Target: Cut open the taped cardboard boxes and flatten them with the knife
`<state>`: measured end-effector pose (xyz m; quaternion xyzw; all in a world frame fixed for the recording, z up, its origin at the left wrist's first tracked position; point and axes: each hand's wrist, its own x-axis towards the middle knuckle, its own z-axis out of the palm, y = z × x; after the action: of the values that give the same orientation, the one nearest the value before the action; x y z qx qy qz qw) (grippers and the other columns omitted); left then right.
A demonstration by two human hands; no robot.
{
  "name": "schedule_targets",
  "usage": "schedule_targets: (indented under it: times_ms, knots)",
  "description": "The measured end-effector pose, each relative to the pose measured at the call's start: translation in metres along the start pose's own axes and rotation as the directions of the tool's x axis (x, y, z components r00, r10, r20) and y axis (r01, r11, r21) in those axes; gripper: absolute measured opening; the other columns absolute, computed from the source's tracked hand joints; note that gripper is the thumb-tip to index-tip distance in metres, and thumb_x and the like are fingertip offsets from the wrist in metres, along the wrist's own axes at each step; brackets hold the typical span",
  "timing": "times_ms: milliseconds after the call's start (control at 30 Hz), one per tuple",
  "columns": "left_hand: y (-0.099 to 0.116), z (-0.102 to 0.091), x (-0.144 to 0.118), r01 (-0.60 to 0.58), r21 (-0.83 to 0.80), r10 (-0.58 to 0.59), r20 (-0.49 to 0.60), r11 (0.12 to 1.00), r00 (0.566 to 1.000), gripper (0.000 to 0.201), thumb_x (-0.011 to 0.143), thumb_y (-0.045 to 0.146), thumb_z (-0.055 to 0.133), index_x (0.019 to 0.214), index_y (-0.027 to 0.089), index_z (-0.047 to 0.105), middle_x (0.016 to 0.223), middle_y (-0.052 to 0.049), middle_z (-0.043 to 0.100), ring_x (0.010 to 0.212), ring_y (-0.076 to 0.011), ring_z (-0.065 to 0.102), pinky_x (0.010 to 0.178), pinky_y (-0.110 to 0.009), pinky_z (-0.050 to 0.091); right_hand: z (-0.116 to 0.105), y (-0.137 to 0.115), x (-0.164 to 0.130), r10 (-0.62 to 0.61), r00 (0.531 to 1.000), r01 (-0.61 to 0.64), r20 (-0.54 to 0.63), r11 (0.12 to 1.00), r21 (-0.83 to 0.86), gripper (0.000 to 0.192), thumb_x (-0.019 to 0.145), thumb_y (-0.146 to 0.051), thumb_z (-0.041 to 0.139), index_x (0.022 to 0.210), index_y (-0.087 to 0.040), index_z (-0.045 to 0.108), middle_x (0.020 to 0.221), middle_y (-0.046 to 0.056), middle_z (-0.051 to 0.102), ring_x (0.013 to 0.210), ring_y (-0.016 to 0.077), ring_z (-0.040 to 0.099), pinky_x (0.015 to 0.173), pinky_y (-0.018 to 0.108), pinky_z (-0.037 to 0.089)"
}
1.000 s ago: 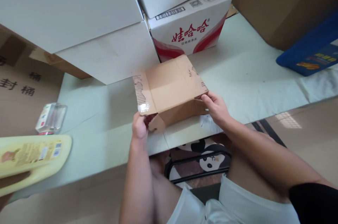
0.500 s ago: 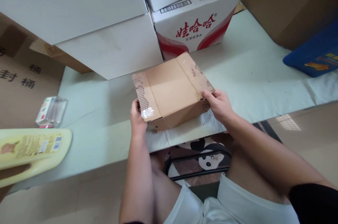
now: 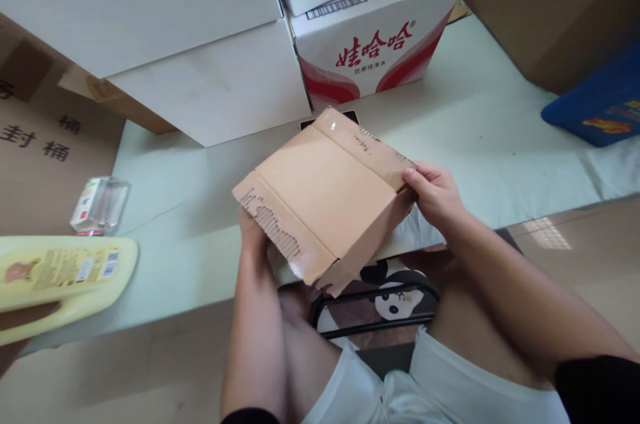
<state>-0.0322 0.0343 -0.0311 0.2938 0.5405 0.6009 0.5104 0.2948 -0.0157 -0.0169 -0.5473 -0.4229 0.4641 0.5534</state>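
Cardboard box, small, brown and closed, with torn strips of old tape along its flap seams, is held tilted above the near edge of the pale table, one corner dipping toward the person's lap. The left hand supports it from underneath at the ragged left end, its fingers hidden behind the flap, so how they sit cannot be told; the right hand is clamped on the right end, thumb on top and fingers curled under. The step in hand looks like turning the box over for inspection, and any further turn calls for both hands to keep their hold so the loose near corner does not sag open. Behind stands a white carton printed in red with 娃哈哈 and the smaller line 饮用纯净水, plus a barcode on top. At left, a brown carton shows 封 桶, near a yellow bottle whose label is too small to read and a clear packet.
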Motion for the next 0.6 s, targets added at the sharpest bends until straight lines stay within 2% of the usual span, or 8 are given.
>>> schedule_targets:
  times_ms: [67, 167, 200, 267, 333, 433, 500, 600]
  knots:
    - [0.01, 0.005, -0.005, -0.01, -0.031, 0.01, -0.028, 0.999, 1.0, 0.019, 0.085, 0.037, 0.066, 0.083, 0.019, 0.066, 0.07, 0.0, 0.069, 0.07, -0.0155, 0.063, 0.068, -0.027, 0.054, -0.002, -0.002, 0.005, -0.024, 0.997, 0.018, -0.07, 0.996, -0.084, 0.027, 0.079, -0.049, 0.073, 0.087, -0.023, 0.073, 0.085, 0.003, 0.075, 0.072, 0.0152, 0.067, 0.068, 0.03, 0.056]
    - [0.023, 0.01, -0.008, 0.012, -0.191, -0.023, -0.055, 0.981, 0.998, 0.037, 0.099, 0.042, 0.038, 0.097, 0.019, 0.067, 0.082, -0.006, 0.074, 0.087, -0.0206, 0.069, 0.08, -0.034, 0.058, -0.004, 0.003, 0.012, -0.085, 0.986, 0.061, -0.146, 0.985, -0.163, 0.036, 0.079, -0.04, 0.072, 0.111, -0.025, 0.068, 0.118, 0.007, 0.072, 0.107, 0.0209, 0.069, 0.094, 0.039, 0.056]
    - [0.025, 0.011, -0.008, 0.014, -0.257, -0.031, -0.06, 0.966, 0.998, 0.041, 0.101, 0.041, 0.033, 0.104, 0.019, 0.067, 0.088, -0.008, 0.076, 0.094, -0.0214, 0.07, 0.083, -0.035, 0.058, -0.004, 0.005, 0.014, -0.089, 0.985, 0.063, -0.151, 0.984, -0.167, 0.04, 0.078, -0.039, 0.072, 0.114, -0.025, 0.066, 0.126, 0.008, 0.069, 0.114, 0.022, 0.066, 0.098, 0.04, 0.054]
    - [0.028, 0.012, -0.007, 0.017, -0.358, -0.039, -0.054, 0.934, 0.998, 0.044, 0.103, 0.041, 0.03, 0.115, 0.019, 0.066, 0.1, -0.009, 0.077, 0.106, -0.0227, 0.069, 0.089, -0.037, 0.057, -0.002, 0.009, 0.014, -0.029, 0.994, 0.015, -0.104, 0.992, -0.126, 0.044, 0.078, -0.041, 0.072, 0.117, -0.026, 0.063, 0.132, 0.009, 0.065, 0.109, 0.0213, 0.067, 0.091, 0.038, 0.057]
    - [0.028, 0.013, -0.007, 0.03, -0.389, -0.048, -0.037, 0.921, 0.998, 0.046, 0.103, 0.043, 0.029, 0.122, 0.02, 0.064, 0.107, -0.01, 0.077, 0.112, -0.0238, 0.068, 0.091, -0.038, 0.058, 0.004, 0.011, 0.01, 0.099, 0.993, -0.097, 0.058, 0.995, -0.029, 0.043, 0.078, -0.046, 0.072, 0.114, -0.025, 0.064, 0.119, 0.008, 0.069, 0.086, 0.0167, 0.069, 0.071, 0.031, 0.057]
    - [0.027, 0.016, -0.008, 0.075, -0.403, -0.098, -0.038, 0.912, 0.994, 0.046, 0.103, 0.042, 0.03, 0.123, 0.02, 0.066, 0.108, -0.01, 0.077, 0.112, -0.023, 0.07, 0.09, -0.035, 0.058, 0.019, 0.007, -0.001, 0.259, 0.904, -0.306, 0.34, 0.948, 0.091, 0.041, 0.072, -0.053, 0.078, 0.092, -0.02, 0.065, 0.073, 0.0, 0.065, 0.053, 0.0089, 0.055, 0.046, 0.023, 0.043]
    - [0.029, 0.018, -0.009, 0.099, -0.428, -0.126, -0.036, 0.898, 0.991, 0.046, 0.102, 0.038, 0.03, 0.12, 0.019, 0.068, 0.105, -0.01, 0.077, 0.11, -0.0214, 0.071, 0.089, -0.031, 0.058, 0.03, 0.002, -0.009, 0.327, 0.852, -0.409, 0.408, 0.904, 0.129, 0.046, 0.064, -0.054, 0.085, 0.082, -0.019, 0.062, 0.06, -0.003, 0.058, 0.043, 0.0061, 0.046, 0.039, 0.02, 0.034]
    - [0.033, 0.016, -0.008, 0.113, -0.478, -0.123, 0.011, 0.871, 0.992, 0.045, 0.099, 0.035, 0.032, 0.115, 0.017, 0.07, 0.103, -0.011, 0.077, 0.107, -0.0214, 0.072, 0.088, -0.03, 0.058, 0.042, -0.009, -0.019, 0.367, 0.85, -0.458, 0.378, 0.869, 0.188, 0.052, 0.054, -0.056, 0.09, 0.076, -0.018, 0.061, 0.055, -0.004, 0.057, 0.035, 0.0037, 0.038, 0.031, 0.018, 0.026]
